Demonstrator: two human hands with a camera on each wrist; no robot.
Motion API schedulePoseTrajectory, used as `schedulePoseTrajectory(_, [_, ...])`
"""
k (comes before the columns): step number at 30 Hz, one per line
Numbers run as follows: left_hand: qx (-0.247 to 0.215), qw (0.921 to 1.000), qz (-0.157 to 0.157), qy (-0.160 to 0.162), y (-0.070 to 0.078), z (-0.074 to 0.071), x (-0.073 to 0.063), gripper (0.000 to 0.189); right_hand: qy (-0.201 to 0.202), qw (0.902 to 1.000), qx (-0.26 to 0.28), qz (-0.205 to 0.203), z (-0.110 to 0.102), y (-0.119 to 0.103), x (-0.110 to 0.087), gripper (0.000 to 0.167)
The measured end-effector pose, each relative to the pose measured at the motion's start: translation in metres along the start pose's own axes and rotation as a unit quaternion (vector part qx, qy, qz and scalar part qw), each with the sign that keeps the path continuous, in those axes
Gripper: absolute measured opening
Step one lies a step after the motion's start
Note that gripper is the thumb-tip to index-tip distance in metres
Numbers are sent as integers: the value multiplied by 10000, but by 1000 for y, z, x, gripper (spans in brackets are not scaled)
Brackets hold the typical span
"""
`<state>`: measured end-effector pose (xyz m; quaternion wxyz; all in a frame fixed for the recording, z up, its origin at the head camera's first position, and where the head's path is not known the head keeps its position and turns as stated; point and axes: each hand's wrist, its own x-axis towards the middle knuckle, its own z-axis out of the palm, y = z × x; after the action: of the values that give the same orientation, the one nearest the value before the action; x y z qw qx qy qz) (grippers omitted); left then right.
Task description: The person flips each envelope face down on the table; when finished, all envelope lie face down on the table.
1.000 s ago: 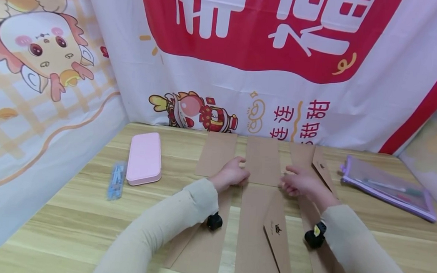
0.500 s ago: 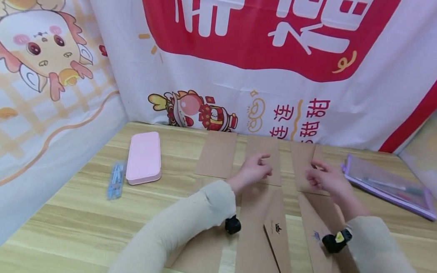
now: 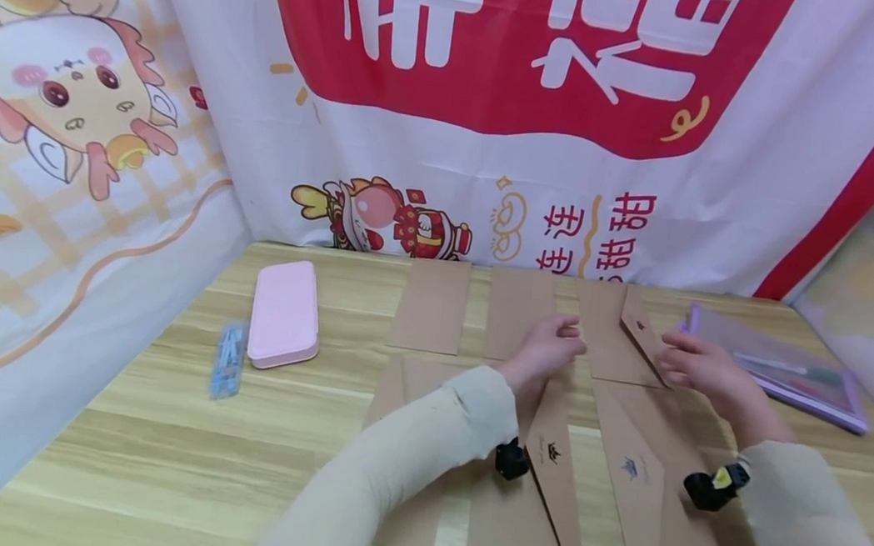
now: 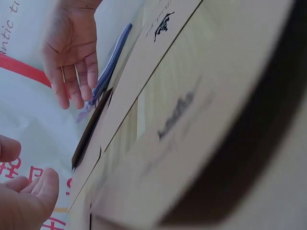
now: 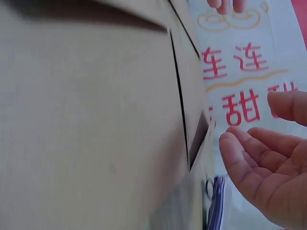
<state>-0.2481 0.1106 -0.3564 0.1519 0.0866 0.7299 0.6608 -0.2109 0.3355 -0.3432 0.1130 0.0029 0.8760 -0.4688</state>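
Observation:
Several brown paper envelopes lie in two rows in the head view. My left hand hovers near the right edge of the back middle envelope, fingers loosely bent and holding nothing. My right hand, also without anything in it, is beside the back right envelope, whose flap stands partly raised. Below lie the front middle envelope, its flap printed with a black crown, and the front right envelope. My left sleeve partly covers the front left envelope. In the left wrist view, the right palm shows with fingers extended.
A pink case and a small clear packet with blue items sit at the left. At the right lies a purple-edged mesh pouch with pens inside. A printed cloth hangs behind the wooden table.
Both hands have moved rightward over the envelopes, the left from the back left gap past the back middle envelope, the right toward the pouch. The envelopes have stayed in place.

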Motion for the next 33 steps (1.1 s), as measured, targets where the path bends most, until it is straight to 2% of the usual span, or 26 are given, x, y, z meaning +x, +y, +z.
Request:
schedulePoseTrajectory(3, [54,9999,-155,-55,0,7,0,52,-94,9998,-163,83,-5,8,-2,63])
schedulePoseTrajectory(7, [9,9986,-519,-73,-1,16,0,56,-209,9989,-203,368,-10,14,-2,65])
schedulePoseTrajectory(13, [-101,9963,-856,57,-3,29,3,56,-317,9963,286,752,-13,20,-1,67])
schedulePoseTrajectory(18, [-119,9937,-1099,165,-4,34,5,56,-282,9951,665,676,-15,25,1,65])
schedulePoseTrajectory(22, [-143,9936,-1111,146,-6,36,6,56,-265,9954,781,496,-13,28,4,64])
schedulePoseTrajectory(26, [-76,9946,-1025,112,-9,37,8,57,-306,9948,842,484,-12,30,5,64])
schedulePoseTrajectory(33, [-6,9960,-807,373,-13,35,12,59,-311,9933,1067,328,-11,32,6,65])
